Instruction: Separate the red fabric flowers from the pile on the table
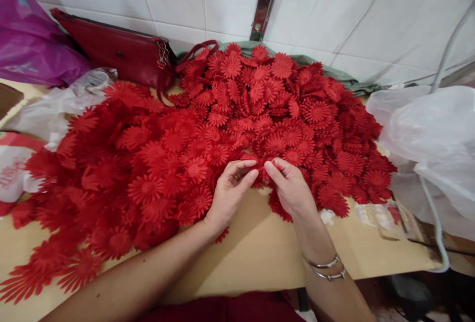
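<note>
My left hand (230, 191) and my right hand (292, 186) are close together over the near edge of the flower pile, fingertips almost meeting. Thumb and forefinger of the right hand pinch a red artificial flower piece (275, 164). The left thumb and fingertips are also drawn together at the red material between the hands; the exact grip there blends into the pile behind. To the left spreads a heap of larger, loose red petal pieces (146, 188). Smaller, denser red flowers (282, 136) are heaped beyond and to the right.
The pale tabletop (256, 253) shows in front. A dark red handbag (115, 47) leans on the tiled wall, beside a purple bag (35, 30). White plastic bags (430, 134) and a pale cable (432, 213) are at the right. A small clear packet (393, 219) lies near the right edge.
</note>
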A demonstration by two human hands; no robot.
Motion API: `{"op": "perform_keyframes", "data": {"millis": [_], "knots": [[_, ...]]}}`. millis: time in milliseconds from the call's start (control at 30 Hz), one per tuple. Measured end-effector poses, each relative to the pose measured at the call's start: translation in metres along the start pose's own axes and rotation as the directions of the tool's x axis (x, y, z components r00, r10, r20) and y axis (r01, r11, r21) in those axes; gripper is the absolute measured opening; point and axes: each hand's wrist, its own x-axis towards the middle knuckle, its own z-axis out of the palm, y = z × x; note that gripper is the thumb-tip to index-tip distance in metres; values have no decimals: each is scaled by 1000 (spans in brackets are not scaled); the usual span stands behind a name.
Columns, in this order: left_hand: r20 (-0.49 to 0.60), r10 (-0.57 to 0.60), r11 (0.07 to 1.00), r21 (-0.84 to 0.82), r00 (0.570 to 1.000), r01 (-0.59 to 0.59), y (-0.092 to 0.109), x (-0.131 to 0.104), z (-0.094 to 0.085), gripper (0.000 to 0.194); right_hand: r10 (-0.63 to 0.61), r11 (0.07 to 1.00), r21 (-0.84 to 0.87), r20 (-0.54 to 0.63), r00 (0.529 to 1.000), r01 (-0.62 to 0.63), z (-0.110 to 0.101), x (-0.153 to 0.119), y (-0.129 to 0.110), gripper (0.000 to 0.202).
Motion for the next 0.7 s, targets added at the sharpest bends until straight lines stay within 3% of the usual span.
{"op": "perform_keyframes", "data": {"millis": [233,500,633,700], "knots": [[92,62,986,146,994,-75,1,2,-4,17,3,993,-119,74,997,6,0,-3,-7,46],[113,81,977,187,990,-101,9,-1,0,23,7,1000,-17,74,997,-5,-4,-2,-10,49],[16,49,997,57,999,-50,3,-1,-1,22,-29,996,81,91,995,22,-18,-1,-17,51],[-40,-2,998,-67,999,-1,0,1,-3,22,-107,975,196,26,994,99,-27,1,-22,49]]}}
